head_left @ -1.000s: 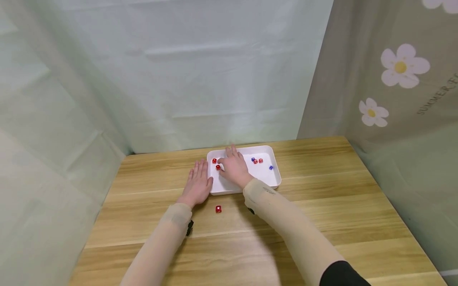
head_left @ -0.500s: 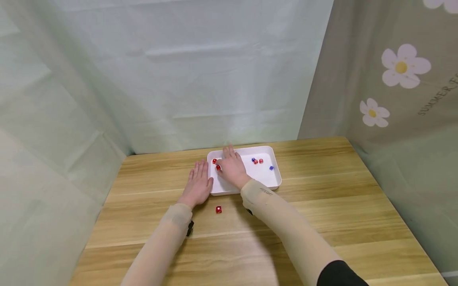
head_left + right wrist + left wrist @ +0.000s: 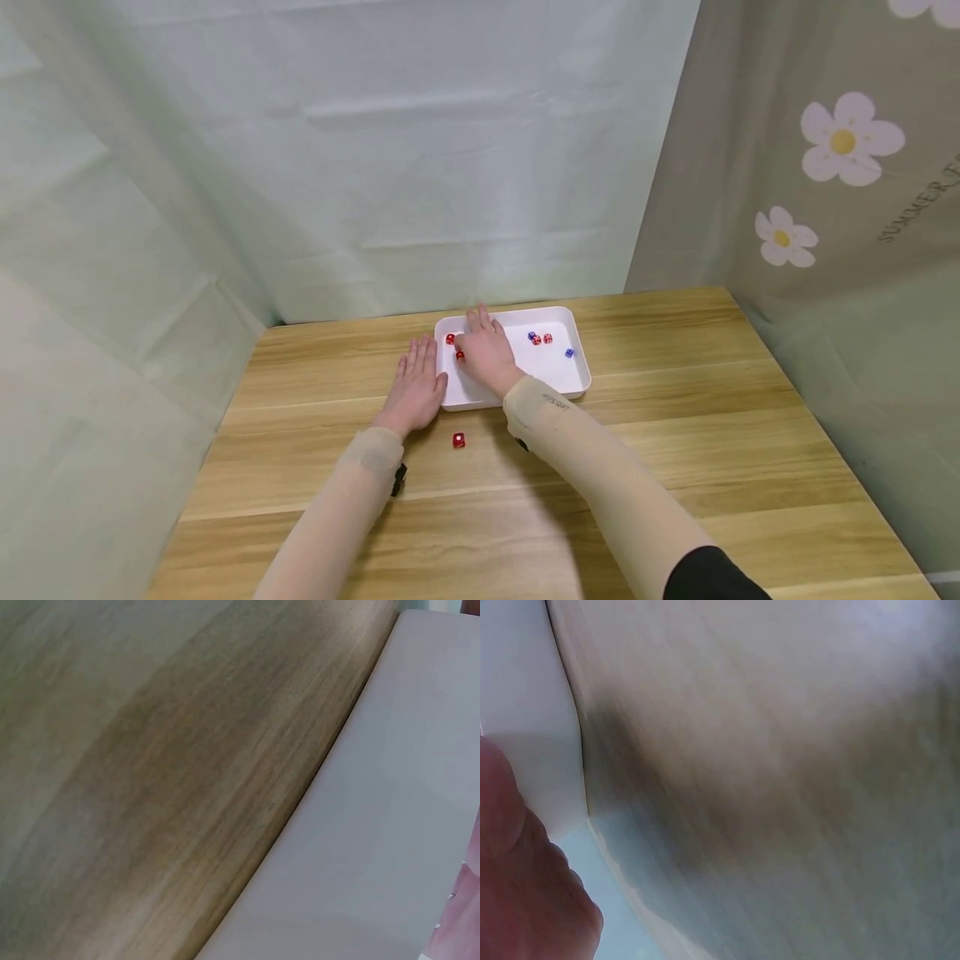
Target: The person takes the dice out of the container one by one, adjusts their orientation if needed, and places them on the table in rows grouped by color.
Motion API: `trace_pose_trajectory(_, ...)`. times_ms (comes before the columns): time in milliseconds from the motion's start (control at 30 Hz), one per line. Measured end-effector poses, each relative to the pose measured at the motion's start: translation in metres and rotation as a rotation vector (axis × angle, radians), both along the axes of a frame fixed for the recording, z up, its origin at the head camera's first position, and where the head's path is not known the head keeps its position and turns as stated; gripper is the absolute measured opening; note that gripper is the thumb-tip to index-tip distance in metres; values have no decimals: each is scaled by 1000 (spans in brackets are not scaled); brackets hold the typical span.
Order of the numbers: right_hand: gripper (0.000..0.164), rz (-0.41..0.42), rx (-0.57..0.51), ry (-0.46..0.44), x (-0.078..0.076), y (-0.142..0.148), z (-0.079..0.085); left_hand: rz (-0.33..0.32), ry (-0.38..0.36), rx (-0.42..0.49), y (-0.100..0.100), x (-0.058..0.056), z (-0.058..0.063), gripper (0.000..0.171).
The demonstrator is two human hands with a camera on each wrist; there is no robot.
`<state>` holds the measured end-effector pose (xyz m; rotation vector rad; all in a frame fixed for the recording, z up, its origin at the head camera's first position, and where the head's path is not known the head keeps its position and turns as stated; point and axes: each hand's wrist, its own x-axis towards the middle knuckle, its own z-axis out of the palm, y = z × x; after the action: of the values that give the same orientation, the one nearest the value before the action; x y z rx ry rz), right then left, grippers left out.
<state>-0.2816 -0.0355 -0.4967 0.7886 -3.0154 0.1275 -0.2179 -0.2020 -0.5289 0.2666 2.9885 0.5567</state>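
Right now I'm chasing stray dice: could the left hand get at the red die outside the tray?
Probably yes: nothing visible stands between the left hand and the red die on the table.

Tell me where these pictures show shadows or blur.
Head view: mostly clear, shadow on the table beside the right sleeve; left wrist view: blurred table, dark band, bright haze upper right; right wrist view: table softest away from the white tray.

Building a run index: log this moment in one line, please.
left hand: fingers straight, beside tray | right hand: over tray, at red die, grip unclear | outer red die: on table
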Motion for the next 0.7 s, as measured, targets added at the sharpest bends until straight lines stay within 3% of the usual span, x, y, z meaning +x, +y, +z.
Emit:
trace_pose_trajectory(333, 23, 9, 9, 3, 1, 0, 1, 4, 6, 20, 1, 2, 3, 71)
trace_pose_trajectory(700, 22, 2, 6, 9, 0, 0, -2, 1, -12, -7, -2, -3, -3, 73)
